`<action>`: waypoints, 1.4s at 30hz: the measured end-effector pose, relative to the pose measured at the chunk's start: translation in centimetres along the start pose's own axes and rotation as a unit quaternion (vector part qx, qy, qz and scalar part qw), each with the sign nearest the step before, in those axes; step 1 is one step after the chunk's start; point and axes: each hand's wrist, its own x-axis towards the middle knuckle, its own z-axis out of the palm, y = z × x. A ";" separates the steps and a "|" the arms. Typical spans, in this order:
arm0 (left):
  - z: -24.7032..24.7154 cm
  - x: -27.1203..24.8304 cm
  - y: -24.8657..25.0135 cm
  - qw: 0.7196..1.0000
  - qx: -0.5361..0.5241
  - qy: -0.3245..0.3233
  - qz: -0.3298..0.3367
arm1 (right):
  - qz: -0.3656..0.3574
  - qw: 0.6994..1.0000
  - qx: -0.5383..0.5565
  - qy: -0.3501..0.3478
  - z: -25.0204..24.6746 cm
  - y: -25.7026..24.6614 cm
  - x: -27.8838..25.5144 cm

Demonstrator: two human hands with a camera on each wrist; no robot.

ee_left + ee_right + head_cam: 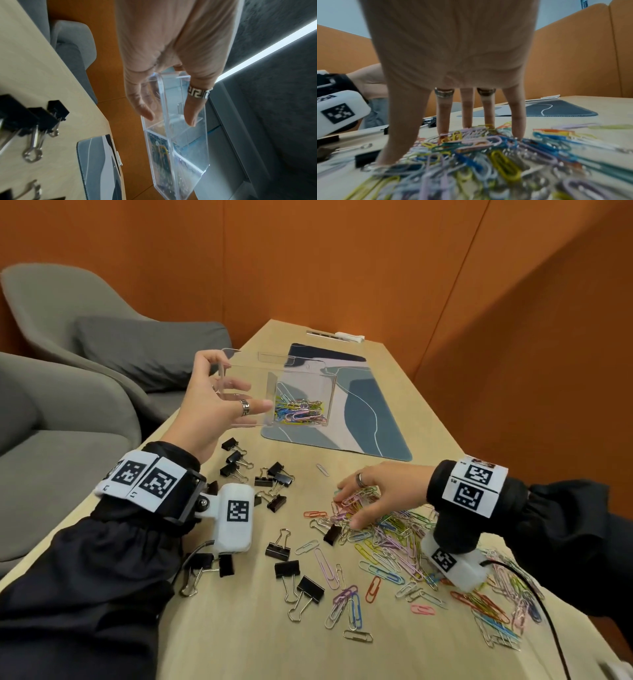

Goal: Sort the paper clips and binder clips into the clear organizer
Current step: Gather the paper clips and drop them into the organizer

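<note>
Head view: my left hand [209, 402] grasps organizer [274, 392] above bench [222, 628], ready for filling; right hand [380, 494], fingers spread, rakes paper clips [394, 542] near right edge.

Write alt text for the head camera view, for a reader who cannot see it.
A person's left hand holds a clear organizer above a wooden table, coloured paper clips in one compartment, while the right hand reaches into a loose paper clip pile. Black binder clips lie scattered beside the pile, near a blue patterned mat.
</note>
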 end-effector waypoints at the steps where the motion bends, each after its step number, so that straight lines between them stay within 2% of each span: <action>1: 0.0 0.0 0.0 1.000 0.000 -0.001 0.000 | -0.003 1.000 -0.003 0.013 0.3 -0.1 -0.3; 6: -0.1 0.0 0.0 1.000 -0.002 -0.007 0.003 | -0.011 0.998 0.025 0.051 1.2 -0.6 -0.4; 15: 0.0 -0.1 0.1 1.000 -0.002 -0.009 0.001 | 0.014 0.991 0.121 0.046 0.7 0.9 0.9; 22: 0.1 -0.1 0.0 1.000 -0.001 -0.011 0.002 | 0.045 0.984 0.136 0.110 -0.7 2.5 1.8; 30: 0.1 0.0 -0.1 1.000 0.004 -0.018 0.003 | 0.000 0.929 0.277 0.245 -8.8 1.1 -0.1; 36: 0.2 0.0 -0.3 0.999 0.006 -0.035 -0.006 | -0.050 0.901 0.271 0.336 -13.7 -1.8 0.2; 42: 0.2 -0.2 -0.1 0.999 -0.003 -0.050 -0.019 | -0.096 0.907 0.214 0.350 -12.6 -4.7 3.0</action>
